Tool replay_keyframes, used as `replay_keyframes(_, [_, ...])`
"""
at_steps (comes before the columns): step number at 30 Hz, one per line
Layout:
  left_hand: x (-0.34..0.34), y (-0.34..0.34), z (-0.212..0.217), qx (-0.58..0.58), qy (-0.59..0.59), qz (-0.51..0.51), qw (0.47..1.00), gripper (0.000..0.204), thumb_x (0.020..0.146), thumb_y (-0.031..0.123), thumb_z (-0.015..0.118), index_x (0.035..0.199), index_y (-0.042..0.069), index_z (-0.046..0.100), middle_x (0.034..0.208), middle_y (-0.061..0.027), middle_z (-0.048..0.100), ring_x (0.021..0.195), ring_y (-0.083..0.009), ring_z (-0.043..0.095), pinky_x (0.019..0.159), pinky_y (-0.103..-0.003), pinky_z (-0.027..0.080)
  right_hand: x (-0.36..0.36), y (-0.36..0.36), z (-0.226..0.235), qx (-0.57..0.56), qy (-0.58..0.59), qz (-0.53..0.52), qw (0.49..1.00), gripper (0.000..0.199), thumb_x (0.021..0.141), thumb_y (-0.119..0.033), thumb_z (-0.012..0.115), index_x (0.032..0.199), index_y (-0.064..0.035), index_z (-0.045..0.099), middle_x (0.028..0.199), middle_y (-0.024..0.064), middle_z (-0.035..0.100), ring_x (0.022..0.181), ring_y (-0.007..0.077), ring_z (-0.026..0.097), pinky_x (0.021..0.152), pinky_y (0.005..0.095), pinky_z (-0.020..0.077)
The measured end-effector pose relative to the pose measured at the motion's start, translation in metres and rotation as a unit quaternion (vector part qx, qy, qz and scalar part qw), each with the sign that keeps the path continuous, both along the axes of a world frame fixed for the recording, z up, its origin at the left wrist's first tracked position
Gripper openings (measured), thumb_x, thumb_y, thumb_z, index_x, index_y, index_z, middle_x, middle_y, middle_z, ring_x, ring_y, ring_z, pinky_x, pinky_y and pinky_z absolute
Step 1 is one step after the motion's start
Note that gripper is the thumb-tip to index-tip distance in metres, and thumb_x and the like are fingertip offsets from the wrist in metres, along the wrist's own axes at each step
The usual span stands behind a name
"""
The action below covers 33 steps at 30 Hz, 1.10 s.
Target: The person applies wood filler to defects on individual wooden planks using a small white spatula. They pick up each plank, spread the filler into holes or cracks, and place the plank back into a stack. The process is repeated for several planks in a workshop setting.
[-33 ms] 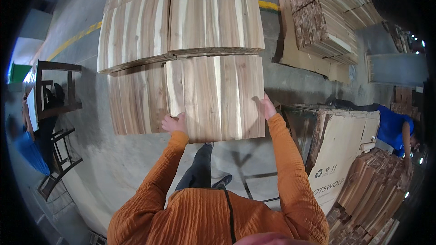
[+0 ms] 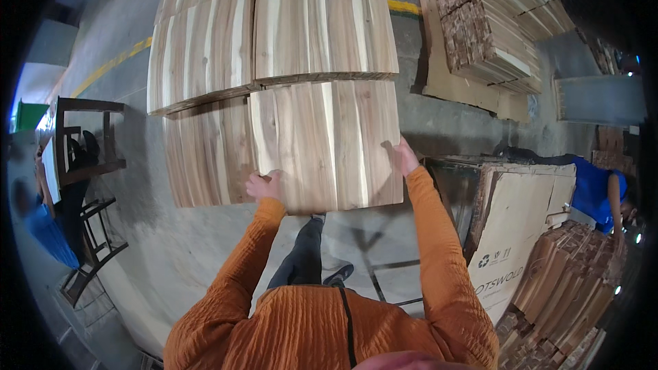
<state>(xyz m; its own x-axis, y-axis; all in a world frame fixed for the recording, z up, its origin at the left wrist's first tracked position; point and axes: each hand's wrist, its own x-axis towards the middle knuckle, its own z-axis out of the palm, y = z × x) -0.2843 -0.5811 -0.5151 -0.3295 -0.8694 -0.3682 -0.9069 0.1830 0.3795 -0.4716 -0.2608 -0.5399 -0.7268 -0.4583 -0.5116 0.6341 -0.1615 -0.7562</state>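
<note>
Between my two hands lies a striped wooden panel (image 2: 325,144) of pale and brown strips. My left hand (image 2: 264,185) is closed on its left edge near the front corner, with the thumb over the top face. The right edge is gripped by my right hand (image 2: 406,157), whose fingers are partly hidden by the wood. A lower panel stack (image 2: 205,154) sits beside it on the left. Just beyond are two taller stacks of similar panels, the far left stack (image 2: 202,48) and the far right stack (image 2: 325,27), close together.
At far right, wood pieces (image 2: 490,41) are piled on a cardboard sheet (image 2: 439,62). A large carton (image 2: 514,226) stands right of me, near more stacked wood (image 2: 565,281). One person (image 2: 596,192) works there; another person (image 2: 48,226) is at left beside a dark frame (image 2: 89,171).
</note>
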Motion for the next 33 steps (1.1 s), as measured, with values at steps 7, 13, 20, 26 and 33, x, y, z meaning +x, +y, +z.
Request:
replay_keyframes(7, [-0.039, -0.006, -0.008, -0.053, 0.096, -0.047, 0.993, 0.06, 0.073, 0.039, 0.069, 0.112, -0.002, 0.048, 0.108, -0.0205, 0.045, 0.106, -0.038, 0.041, 0.087, -0.052, 0.037, -0.035, 0.006, -0.042, 0.101, 0.046, 0.004, 0.994, 0.08, 0.08, -0.02, 0.057, 0.144, 0.0054, 0.015, 0.14, 0.0171, 0.036, 0.127, 0.0245, 0.039, 0.106, 0.0322, 0.0292])
replay_keyframes(13, [-0.03, -0.007, -0.01, -0.06, 0.088, -0.053, 0.993, 0.062, 0.072, 0.038, 0.071, 0.112, -0.003, 0.05, 0.105, -0.0215, 0.046, 0.103, -0.0378, 0.042, 0.088, -0.05, 0.036, -0.033, -0.004, -0.027, 0.162, 0.074, 0.03, 0.984, 0.074, 0.076, -0.025, 0.062, 0.136, 0.0041, 0.029, 0.13, 0.0164, 0.044, 0.121, 0.0236, 0.042, 0.099, 0.0312, 0.0342])
replay_keyframes(20, [-0.041, 0.001, -0.014, -0.083, 0.039, -0.037, 0.995, 0.07, 0.068, 0.044, 0.073, 0.115, -0.003, 0.051, 0.112, -0.0231, 0.046, 0.106, -0.0382, 0.043, 0.09, -0.052, 0.037, -0.028, 0.001, -0.011, 0.263, 0.098, 0.028, 0.959, 0.056, 0.076, -0.027, 0.064, 0.12, 0.0, 0.043, 0.11, 0.0121, 0.054, 0.103, 0.0235, 0.051, 0.089, 0.0317, 0.04])
replay_keyframes(26, [-0.078, -0.03, -0.002, -0.044, 0.035, -0.137, 0.989, 0.067, 0.067, 0.048, 0.076, 0.106, -0.002, 0.057, 0.107, -0.0185, 0.059, 0.1, -0.0336, 0.055, 0.084, -0.045, 0.046, -0.027, -0.003, -0.011, 0.211, 0.139, -0.064, 0.965, 0.073, 0.066, -0.022, 0.074, 0.128, 0.0009, 0.043, 0.122, 0.0158, 0.054, 0.115, 0.0266, 0.05, 0.099, 0.0352, 0.0397])
replay_keyframes(33, [-0.047, 0.043, 0.055, -0.222, 0.084, -0.145, 0.961, 0.051, 0.08, 0.034, 0.069, 0.12, 0.009, 0.05, 0.122, -0.0116, 0.05, 0.106, -0.0321, 0.051, 0.083, -0.045, 0.047, 0.125, 0.021, 0.071, 0.291, 0.294, 0.008, 0.91, 0.037, 0.08, -0.024, 0.062, 0.112, -0.0066, 0.056, 0.096, 0.0132, 0.061, 0.091, 0.024, 0.059, 0.084, 0.0369, 0.0479])
